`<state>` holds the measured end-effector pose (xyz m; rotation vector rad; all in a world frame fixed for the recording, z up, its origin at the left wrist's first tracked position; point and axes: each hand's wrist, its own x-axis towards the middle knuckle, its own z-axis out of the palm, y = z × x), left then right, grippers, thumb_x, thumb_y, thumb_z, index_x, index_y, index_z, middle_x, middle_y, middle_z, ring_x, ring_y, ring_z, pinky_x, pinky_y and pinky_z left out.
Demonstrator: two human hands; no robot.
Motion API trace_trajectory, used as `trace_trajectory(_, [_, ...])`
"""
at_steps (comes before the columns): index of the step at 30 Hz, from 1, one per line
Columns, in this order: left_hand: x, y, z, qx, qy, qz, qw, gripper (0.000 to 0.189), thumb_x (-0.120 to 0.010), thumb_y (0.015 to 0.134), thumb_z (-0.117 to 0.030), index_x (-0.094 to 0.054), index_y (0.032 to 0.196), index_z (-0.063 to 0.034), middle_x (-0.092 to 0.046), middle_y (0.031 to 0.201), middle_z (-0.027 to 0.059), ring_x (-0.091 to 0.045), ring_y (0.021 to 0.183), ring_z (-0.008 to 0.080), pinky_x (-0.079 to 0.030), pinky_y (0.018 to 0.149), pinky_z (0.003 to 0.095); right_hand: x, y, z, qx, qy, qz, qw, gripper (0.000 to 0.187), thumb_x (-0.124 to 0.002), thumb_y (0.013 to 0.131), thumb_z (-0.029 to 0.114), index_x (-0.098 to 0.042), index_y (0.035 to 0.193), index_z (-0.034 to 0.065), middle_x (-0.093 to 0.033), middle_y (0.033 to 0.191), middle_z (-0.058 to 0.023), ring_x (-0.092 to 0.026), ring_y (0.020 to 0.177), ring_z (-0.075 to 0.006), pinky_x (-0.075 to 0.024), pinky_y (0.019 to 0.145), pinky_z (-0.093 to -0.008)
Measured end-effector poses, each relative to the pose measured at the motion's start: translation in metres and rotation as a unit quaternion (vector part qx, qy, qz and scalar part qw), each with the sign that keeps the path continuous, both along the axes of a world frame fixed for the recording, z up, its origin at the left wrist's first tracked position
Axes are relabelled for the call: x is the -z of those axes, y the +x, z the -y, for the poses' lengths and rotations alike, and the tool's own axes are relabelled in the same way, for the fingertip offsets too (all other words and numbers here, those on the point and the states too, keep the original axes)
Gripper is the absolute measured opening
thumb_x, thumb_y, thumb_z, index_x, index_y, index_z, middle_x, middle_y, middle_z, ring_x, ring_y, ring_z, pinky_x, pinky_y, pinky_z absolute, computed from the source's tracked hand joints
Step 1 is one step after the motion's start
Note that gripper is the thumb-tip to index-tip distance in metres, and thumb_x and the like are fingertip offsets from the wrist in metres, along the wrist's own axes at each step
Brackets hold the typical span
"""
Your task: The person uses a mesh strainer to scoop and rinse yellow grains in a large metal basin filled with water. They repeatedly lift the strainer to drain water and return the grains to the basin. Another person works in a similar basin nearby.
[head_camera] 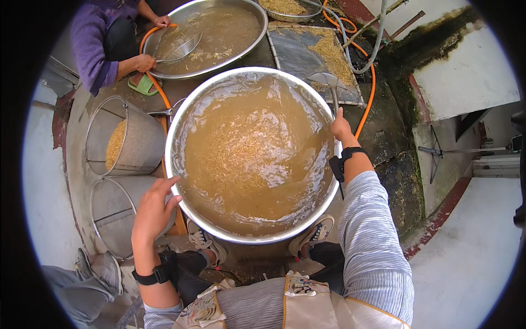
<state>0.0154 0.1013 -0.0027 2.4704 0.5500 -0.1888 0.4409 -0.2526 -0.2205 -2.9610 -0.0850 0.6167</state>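
In front of me stands a large round metal basin [172,131] of brownish water. Pale grain [238,156] is gathered towards the middle, and the water's surface is rippled. My right hand [342,127], at the basin's right rim, grips the handle of a mesh skimmer [327,79]. Its mesh head is beyond the rim, over a grey sheet. My left hand [153,207] holds nothing and has its fingers apart. Its fingertips are at the basin's left rim; whether they touch it I cannot tell.
A person [92,49] at upper left holds another skimmer [185,48] over a second basin [263,24]. Mesh buckets [141,140] stand left, one containing grain. An orange hose [372,90] runs at right. Grain lies on the grey sheet [298,51]. Another person's shoes [111,271] are lower left.
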Motion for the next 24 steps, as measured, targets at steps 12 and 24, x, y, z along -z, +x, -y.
trace_trajectory(12, [-0.004, -0.021, -0.007, 0.01, -0.016, 0.046, 0.999, 0.037, -0.068, 0.09, -0.014, -0.062, 0.125, -0.0033, -0.065, 0.112, 0.0187, -0.063, 0.097, 0.0388, -0.049, 0.085, 0.0447, -0.154, -0.092, 0.023, 0.052, 0.428, 0.134, 0.892, 0.045, -0.056, 0.1, 0.019, -0.037, 0.139, 0.0049, -0.055, 0.075, -0.0021, -0.051, 0.054, -0.0078, -0.0416, 0.046, -0.0263])
trace_trajectory(24, [-0.013, -0.068, -0.026, -0.001, -0.023, 0.099, 0.995, 0.04, -0.067, 0.09, -0.018, -0.061, 0.127, -0.0026, -0.064, 0.121, 0.0185, -0.06, 0.113, 0.0385, -0.048, 0.095, 0.0448, -0.208, -0.327, 0.074, -0.234, 0.207, -0.047, 0.949, 0.063, -0.056, 0.098, 0.008, -0.035, 0.154, 0.027, -0.057, 0.138, -0.0188, -0.058, 0.122, -0.0407, -0.0483, 0.1, -0.043])
